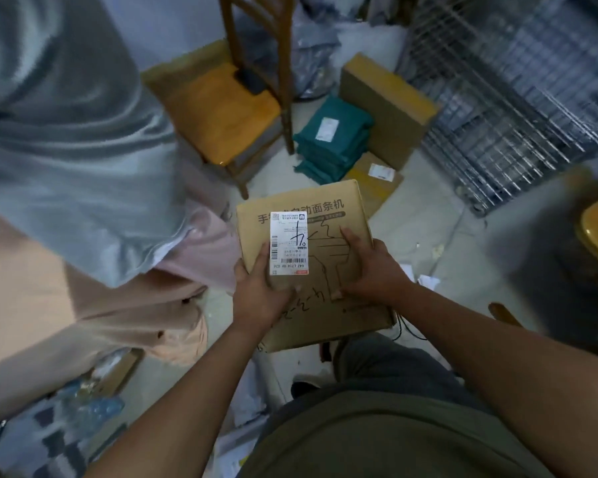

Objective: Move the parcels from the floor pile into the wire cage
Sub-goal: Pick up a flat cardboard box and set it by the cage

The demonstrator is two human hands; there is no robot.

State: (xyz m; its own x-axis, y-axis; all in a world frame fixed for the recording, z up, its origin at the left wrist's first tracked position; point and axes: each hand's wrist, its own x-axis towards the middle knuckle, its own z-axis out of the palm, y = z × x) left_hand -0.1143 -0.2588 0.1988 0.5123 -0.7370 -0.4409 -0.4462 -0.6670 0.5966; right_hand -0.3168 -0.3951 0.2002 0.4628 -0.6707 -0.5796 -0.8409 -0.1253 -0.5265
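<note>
A second person (66, 150) in a grey top and pale trousers fills the view from nine to eleven o'clock, bent over and blurred. The wire cage (518, 98), grey mesh, takes up the one to two o'clock corner, its base on the floor (428, 243). A wooden chair (228, 105) with an orange seat stands at twelve o'clock, a small dark object lying on the seat.

At the centre, a cardboard box (311, 263) is held up off the floor between both hands. It is tilted, its printed top face turned to the camera, with black marker scrawl across it. The left hand (259, 298) grips the box at its seven o'clock corner, thumb on top beside the label and the fingers (239, 270) wrapped round the edge. The right hand (370, 270) lies on the box's four o'clock side, its fingers (351, 238) pressed flat on the top face and slightly spread. A white shipping label (289, 243) with barcodes sits on the box's nine o'clock half.

Beyond the held box, toward one o'clock, a large flat carton (387, 108) lies just beside the cage. A stack of teal bags (332, 139) rests against its nine o'clock side, next to the chair leg. A small carton (373, 181) with a white label lies between the teal bags and the held box. Grey plastic parcels (311, 63) are heaped behind the chair at twelve o'clock. More blurred packages clutter the floor at seven o'clock.
</note>
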